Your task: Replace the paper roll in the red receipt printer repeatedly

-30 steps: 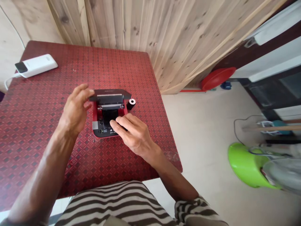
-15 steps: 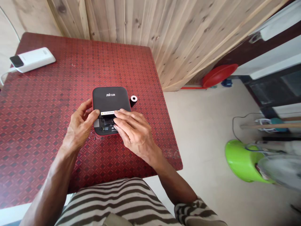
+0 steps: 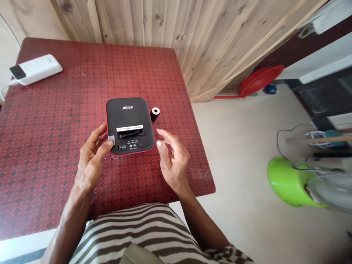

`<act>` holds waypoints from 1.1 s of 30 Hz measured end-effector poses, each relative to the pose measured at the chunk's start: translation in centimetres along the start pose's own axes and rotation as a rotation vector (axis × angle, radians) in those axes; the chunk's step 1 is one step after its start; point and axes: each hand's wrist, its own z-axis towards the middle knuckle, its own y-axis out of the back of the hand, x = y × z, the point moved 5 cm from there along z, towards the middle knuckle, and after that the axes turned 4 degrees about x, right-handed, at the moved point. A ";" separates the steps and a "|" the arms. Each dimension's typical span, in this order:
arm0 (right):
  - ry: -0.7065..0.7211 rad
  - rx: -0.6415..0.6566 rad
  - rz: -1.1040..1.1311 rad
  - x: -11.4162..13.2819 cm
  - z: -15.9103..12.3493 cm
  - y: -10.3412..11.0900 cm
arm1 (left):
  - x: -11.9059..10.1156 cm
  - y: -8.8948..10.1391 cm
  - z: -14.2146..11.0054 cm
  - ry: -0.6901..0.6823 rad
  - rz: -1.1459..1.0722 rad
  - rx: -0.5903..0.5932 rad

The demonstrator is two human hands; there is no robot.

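Observation:
A flat black device with rounded corners and a red edge sits in front of me. Pale lettering marks its top face. Below a white label strip, a narrow recess shows, with a thin dark line across it; small printed icons lie nearer to me. My left hand grips the device's near left corner, thumb on top and fingers along the side, partly hidden. Off the right edge, my right hand holds nothing, its thumb and fingers apart. A small black cylinder with a white ringed end stands beside the device.
A patterned red table bears everything. A white power bank-like block with a cable lies at the far left. Wood panelling rises behind. On the floor to the right are a green bucket and a red basin.
My right hand has come off the device's recess and moved right, fingers now apart. The recess and icons are uncovered. My left hand has stayed at the left side, its thumb slightly lower.

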 end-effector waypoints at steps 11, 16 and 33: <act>-0.217 0.036 0.152 -1.6 -2.4 -1.3 | 0.0 -1.1 -0.2 0.051 -0.033 -0.073; -0.221 0.049 0.112 -1.6 -2.4 -1.3 | -0.8 -2.0 -0.3 0.052 -0.086 -0.120; -0.212 0.081 0.180 -1.6 -2.2 -1.2 | 0.3 -1.4 -0.9 -0.034 0.080 -0.067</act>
